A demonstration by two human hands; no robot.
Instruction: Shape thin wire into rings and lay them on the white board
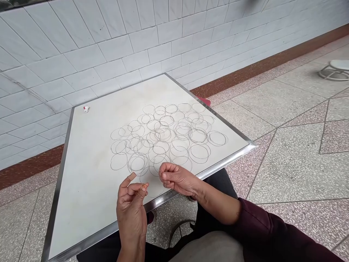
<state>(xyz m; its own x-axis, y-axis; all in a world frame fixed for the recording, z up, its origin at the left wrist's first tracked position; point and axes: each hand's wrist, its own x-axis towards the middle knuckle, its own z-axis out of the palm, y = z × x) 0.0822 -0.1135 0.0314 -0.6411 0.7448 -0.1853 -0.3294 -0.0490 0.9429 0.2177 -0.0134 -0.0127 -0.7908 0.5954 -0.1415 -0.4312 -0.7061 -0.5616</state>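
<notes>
A thin wire ring hangs between my two hands at the near edge of the white table. My left hand pinches its left side with thumb and forefinger, while another finger points upward. Fingers closed, my right hand grips the ring's right side. Where the wire passes between the fingertips is hidden. Just beyond my hands, several similar thin wire rings lie flat on the table, many overlapping.
The white table has a metal rim. A small white and red object sits near its far left corner. A tiled wall stands behind. On the speckled floor at right is a white stool.
</notes>
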